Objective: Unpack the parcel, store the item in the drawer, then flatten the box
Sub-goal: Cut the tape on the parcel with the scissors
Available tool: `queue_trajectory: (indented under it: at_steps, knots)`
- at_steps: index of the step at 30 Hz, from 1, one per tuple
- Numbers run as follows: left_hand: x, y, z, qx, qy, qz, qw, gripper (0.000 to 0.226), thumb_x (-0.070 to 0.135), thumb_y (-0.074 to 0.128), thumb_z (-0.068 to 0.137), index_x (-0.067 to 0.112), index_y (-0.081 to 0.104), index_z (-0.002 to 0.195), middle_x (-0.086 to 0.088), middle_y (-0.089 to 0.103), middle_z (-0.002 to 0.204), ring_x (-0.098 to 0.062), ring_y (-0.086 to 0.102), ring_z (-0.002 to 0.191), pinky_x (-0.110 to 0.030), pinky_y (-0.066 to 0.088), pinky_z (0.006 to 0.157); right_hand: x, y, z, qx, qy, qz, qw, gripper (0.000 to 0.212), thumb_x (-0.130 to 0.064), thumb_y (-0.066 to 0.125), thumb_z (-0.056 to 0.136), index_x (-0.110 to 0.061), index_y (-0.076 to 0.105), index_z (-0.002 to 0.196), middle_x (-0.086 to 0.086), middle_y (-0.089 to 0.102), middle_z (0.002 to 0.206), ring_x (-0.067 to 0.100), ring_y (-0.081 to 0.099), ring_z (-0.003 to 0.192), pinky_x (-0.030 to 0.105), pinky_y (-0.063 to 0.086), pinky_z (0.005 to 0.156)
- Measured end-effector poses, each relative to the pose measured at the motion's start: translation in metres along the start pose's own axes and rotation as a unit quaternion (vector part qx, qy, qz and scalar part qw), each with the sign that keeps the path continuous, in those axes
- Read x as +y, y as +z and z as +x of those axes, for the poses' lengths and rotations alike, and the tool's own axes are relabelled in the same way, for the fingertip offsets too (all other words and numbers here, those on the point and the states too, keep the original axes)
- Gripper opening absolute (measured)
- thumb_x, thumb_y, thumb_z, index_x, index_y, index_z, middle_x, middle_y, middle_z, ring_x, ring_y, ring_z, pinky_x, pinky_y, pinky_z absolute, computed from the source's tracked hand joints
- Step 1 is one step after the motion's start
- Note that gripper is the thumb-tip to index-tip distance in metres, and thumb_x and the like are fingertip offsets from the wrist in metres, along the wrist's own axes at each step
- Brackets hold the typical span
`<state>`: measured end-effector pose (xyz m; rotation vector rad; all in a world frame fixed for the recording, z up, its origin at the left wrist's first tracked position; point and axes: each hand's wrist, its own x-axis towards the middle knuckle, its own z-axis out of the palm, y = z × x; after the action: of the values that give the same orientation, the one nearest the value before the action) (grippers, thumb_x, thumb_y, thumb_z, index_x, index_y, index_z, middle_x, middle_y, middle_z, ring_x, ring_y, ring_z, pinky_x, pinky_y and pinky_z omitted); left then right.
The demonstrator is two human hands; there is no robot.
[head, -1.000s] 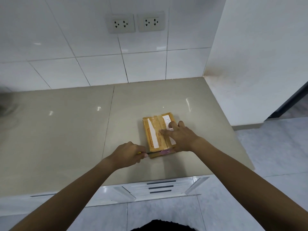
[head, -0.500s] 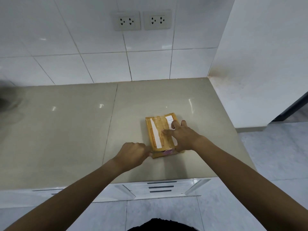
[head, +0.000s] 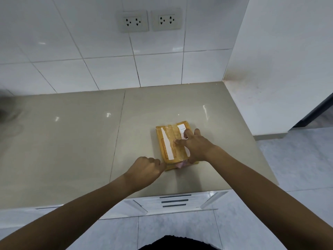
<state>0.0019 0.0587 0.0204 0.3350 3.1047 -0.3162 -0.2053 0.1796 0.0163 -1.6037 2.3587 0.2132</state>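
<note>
A small brown cardboard parcel (head: 168, 141), taped and labelled in white, lies flat on the beige counter (head: 72, 141) near its front edge. My right hand (head: 196, 147) presses down on the parcel's right half with its fingers spread and straight. My left hand (head: 146, 168) is curled into a fist against the parcel's near left corner. It grips a thin cutter that the fist now hides. Something pink (head: 180, 164) shows at the parcel's near end.
White drawer fronts with dark slot handles (head: 174, 201) sit below the counter's front edge. A tiled wall with two sockets (head: 134, 21) backs the counter. A white wall (head: 279, 69) bounds the counter on the right, with tiled floor beyond.
My left hand has slid a little to the right, up against the parcel's near left corner, and the cutter's tip is no longer visible. My right hand stays pressed on the parcel.
</note>
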Motion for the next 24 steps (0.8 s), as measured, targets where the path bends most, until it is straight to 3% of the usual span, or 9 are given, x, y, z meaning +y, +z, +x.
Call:
queue_trajectory:
  at_steps: [4,7,10,12,14,16,21,24]
  knots:
    - [0.028,0.005,0.002,0.035,0.040,-0.002,0.999,0.032,0.019,0.085,0.062,0.018,0.069,0.089,0.001,0.063,0.061,-0.012,0.055,0.045,-0.018,0.039,0.041,-0.002,0.000,0.000,0.002,0.001,-0.002,1.000,0.091,-0.055,0.073,0.075,-0.032,0.024,0.148,0.010,0.026,0.146,0.035,0.026,0.129,0.045,0.046,0.100]
    - [0.018,0.006,-0.004,0.073,-0.033,-0.021,0.997,0.026,0.018,0.082,0.067,0.018,0.069,0.089,0.000,0.064,0.063,-0.012,0.055,0.045,-0.019,0.043,0.040,-0.003,0.001,-0.001,0.004,-0.001,-0.005,1.000,0.092,-0.055,0.073,0.075,-0.031,0.024,0.148,0.011,0.026,0.146,0.035,0.027,0.129,0.045,0.047,0.099]
    - [-0.009,0.011,-0.025,0.120,-0.113,-0.076,0.983,0.027,0.017,0.063,0.085,0.015,0.065,0.112,-0.002,0.065,0.077,-0.016,0.056,0.056,-0.025,0.045,0.043,-0.002,0.001,-0.002,0.008,-0.001,-0.005,1.000,0.092,-0.058,0.072,0.074,-0.030,0.026,0.148,0.012,0.028,0.143,0.036,0.029,0.127,0.045,0.048,0.096]
    - [-0.023,0.020,-0.035,0.094,-0.223,-0.087,0.966,0.040,0.011,0.055,0.088,0.012,0.056,0.128,-0.008,0.066,0.088,-0.023,0.059,0.067,-0.031,0.049,0.046,-0.002,0.002,-0.005,0.024,-0.005,-0.006,1.000,0.090,-0.060,0.070,0.074,-0.031,0.025,0.147,0.012,0.030,0.144,0.036,0.031,0.125,0.046,0.049,0.096]
    - [-0.029,0.033,-0.035,0.026,-0.364,-0.106,0.925,0.049,0.003,0.050,0.088,0.007,0.048,0.137,-0.016,0.063,0.101,-0.032,0.060,0.083,-0.040,0.054,0.057,-0.002,0.006,-0.010,0.052,-0.009,-0.018,0.998,0.089,-0.067,0.064,0.074,-0.032,0.025,0.146,0.013,0.034,0.142,0.036,0.038,0.121,0.047,0.049,0.094]
    - [-0.030,0.044,-0.029,-0.052,-0.427,-0.138,0.892,0.053,0.003,0.044,0.088,0.006,0.039,0.142,-0.020,0.056,0.114,-0.037,0.055,0.100,-0.047,0.053,0.071,-0.003,0.013,-0.018,0.084,-0.007,-0.041,0.996,0.086,-0.075,0.053,0.076,-0.032,0.025,0.145,0.014,0.039,0.141,0.036,0.044,0.117,0.049,0.047,0.092]
    - [-0.019,0.057,-0.012,-0.103,-0.423,-0.155,0.887,0.055,0.020,0.047,0.089,0.012,0.036,0.142,-0.016,0.050,0.128,-0.035,0.047,0.114,-0.045,0.050,0.085,-0.011,0.032,-0.036,0.190,-0.027,-0.027,0.981,0.077,-0.074,0.032,0.080,-0.016,0.053,0.125,0.015,0.054,0.133,0.035,0.051,0.119,0.051,0.044,0.096]
    - [-0.015,0.046,-0.006,-0.014,-0.392,-0.156,0.906,0.065,0.033,0.054,0.086,0.017,0.030,0.145,-0.014,0.038,0.146,-0.035,0.038,0.131,-0.050,0.040,0.100,-0.016,0.039,-0.038,0.258,-0.083,-0.020,0.962,0.052,-0.053,0.048,0.088,-0.009,0.061,0.113,0.015,0.062,0.120,0.035,0.060,0.106,0.045,0.050,0.090]
